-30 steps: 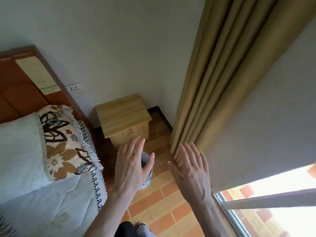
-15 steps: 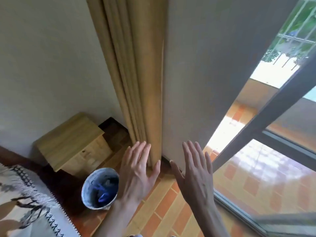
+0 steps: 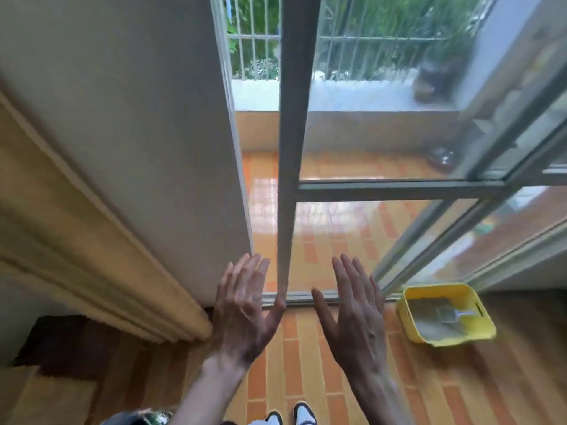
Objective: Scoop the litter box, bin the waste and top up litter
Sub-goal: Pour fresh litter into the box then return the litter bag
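A yellow litter box (image 3: 484,325) sits on the orange tiled floor at the lower right, against the sliding door track. Grey litter fills it, and a pale scoop (image 3: 451,314) lies inside. My left hand (image 3: 245,308) and my right hand (image 3: 352,311) are raised side by side in front of me, fingers spread, holding nothing. Both hands hover well left of the litter box. The rim of a bin (image 3: 135,418) with a dark liner shows at the bottom edge, left of my shoes.
A glass sliding door (image 3: 288,148) stands ahead, with a tiled balcony and barred railing beyond. A beige curtain (image 3: 92,271) hangs at the left beside a wall pillar. My shoes (image 3: 291,417) show at the bottom.
The view has swung right, away from the bed and wooden bedside table, towards the glass door. The yellow litter box has come into view. Both hands stay open and raised.
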The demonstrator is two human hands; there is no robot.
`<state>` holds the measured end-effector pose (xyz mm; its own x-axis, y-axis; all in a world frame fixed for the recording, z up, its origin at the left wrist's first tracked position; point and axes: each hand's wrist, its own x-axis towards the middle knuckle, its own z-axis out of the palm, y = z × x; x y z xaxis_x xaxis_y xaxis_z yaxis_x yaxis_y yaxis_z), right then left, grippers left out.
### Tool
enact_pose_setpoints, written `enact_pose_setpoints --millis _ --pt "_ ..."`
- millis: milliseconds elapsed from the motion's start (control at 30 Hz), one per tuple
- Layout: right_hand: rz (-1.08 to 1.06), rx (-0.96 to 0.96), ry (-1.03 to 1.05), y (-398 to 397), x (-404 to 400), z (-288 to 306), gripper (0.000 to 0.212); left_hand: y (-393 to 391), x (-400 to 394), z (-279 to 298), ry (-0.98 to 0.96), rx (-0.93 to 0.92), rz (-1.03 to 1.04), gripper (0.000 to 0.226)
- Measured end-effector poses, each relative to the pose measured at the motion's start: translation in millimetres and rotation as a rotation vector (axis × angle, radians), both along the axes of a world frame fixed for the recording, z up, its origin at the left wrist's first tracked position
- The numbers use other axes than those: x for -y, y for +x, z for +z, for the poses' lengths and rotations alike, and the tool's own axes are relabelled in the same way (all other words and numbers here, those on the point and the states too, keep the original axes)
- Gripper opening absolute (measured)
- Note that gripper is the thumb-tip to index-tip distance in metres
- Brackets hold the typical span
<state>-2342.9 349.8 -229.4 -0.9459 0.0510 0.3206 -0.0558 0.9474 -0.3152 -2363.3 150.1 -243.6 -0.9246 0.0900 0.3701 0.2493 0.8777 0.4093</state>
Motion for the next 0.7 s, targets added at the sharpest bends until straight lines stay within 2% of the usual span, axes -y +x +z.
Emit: enact_pose_setpoints --millis 433,700 --pt "-0.660 -0.004 0.016 117 -84 -3 0.062 -14 -130 -5 0.034 -0.038 -0.629 0.056" --pt "-1.038 -0.027 0.027 188 -153 2 0.063 4 -243 -3 0.012 -0.024 -0.907 0.061"
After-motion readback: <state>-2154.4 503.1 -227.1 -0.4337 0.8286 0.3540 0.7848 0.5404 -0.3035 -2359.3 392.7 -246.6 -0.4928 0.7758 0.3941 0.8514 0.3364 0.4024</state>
